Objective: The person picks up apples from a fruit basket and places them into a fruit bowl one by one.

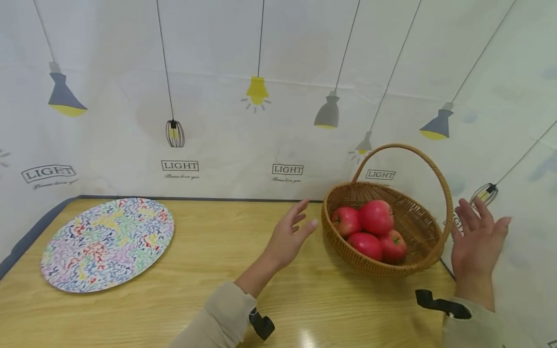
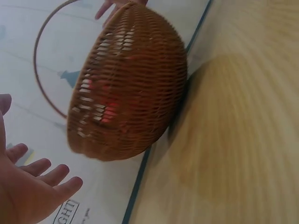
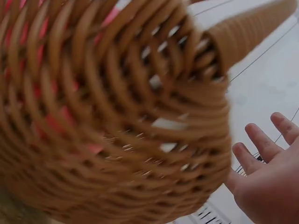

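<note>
A brown wicker basket with a tall arched handle stands at the right of the table. Inside it lie several red apples. My left hand is just left of the basket, apart from it, with fingers extended and thumb spread. On the other side, my right hand is raised beside the handle, palm up and fingers loosely spread. Neither hand holds anything. The left wrist view shows a gap between the left hand and the basket. Close by the woven wall is the right hand; contact is unclear.
A round, multicoloured patterned plate lies on the left of the wooden table. Behind the table hangs a white sheet printed with lamps. Dark camera straps sit on both sleeved wrists.
</note>
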A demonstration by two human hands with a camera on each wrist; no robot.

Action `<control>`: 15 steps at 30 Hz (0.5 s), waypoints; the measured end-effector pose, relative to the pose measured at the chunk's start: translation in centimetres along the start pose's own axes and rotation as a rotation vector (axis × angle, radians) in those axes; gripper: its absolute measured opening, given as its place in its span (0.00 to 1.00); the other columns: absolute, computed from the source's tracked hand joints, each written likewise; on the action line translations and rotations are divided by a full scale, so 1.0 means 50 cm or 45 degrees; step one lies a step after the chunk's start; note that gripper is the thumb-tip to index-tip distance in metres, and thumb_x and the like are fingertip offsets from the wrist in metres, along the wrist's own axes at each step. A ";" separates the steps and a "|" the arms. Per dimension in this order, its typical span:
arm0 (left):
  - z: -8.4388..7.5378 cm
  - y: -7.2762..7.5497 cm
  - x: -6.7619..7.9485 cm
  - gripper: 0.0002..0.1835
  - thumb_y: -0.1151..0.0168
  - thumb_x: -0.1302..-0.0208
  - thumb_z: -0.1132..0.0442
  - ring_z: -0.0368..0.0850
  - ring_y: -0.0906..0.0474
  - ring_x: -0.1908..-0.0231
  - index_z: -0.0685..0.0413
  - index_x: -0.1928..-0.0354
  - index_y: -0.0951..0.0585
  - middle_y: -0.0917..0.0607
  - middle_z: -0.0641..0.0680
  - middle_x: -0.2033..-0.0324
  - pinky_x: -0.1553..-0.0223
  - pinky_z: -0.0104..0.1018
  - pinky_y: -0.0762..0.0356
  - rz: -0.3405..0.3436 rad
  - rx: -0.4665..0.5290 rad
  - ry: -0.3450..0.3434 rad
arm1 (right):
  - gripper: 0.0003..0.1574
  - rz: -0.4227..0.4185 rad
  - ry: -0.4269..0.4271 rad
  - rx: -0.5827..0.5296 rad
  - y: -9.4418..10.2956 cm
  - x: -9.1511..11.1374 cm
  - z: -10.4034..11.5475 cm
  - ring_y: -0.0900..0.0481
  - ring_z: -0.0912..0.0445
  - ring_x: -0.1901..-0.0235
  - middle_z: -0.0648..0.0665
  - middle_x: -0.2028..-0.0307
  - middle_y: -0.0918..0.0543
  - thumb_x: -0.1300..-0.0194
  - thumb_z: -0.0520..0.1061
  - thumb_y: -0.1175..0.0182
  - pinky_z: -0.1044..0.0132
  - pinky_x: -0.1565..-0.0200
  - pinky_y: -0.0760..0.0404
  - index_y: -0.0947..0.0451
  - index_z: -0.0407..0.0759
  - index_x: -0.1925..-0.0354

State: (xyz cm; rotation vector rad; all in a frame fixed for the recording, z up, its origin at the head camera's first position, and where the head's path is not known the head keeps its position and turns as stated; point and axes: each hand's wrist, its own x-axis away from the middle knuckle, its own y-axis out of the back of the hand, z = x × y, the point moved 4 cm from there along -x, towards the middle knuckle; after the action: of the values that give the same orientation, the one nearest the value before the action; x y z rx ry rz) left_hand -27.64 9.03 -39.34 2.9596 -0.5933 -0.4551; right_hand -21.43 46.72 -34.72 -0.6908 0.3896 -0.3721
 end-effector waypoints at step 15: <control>0.037 -0.072 0.018 0.40 0.39 0.29 0.46 0.57 0.39 0.24 0.35 0.20 0.45 0.41 0.49 0.22 0.27 0.58 0.36 0.207 -0.129 0.039 | 0.41 -0.011 -0.187 -0.153 0.054 -0.019 -0.047 0.61 0.66 0.20 0.60 0.22 0.44 0.25 0.74 0.64 0.65 0.20 0.73 0.34 0.55 0.27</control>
State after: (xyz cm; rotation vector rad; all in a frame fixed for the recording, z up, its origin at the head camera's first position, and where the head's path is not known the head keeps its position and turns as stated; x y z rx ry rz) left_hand -26.09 11.96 -41.87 2.7891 -0.7760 -0.4109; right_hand -22.77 47.80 -37.98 -0.8325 0.2711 -0.3058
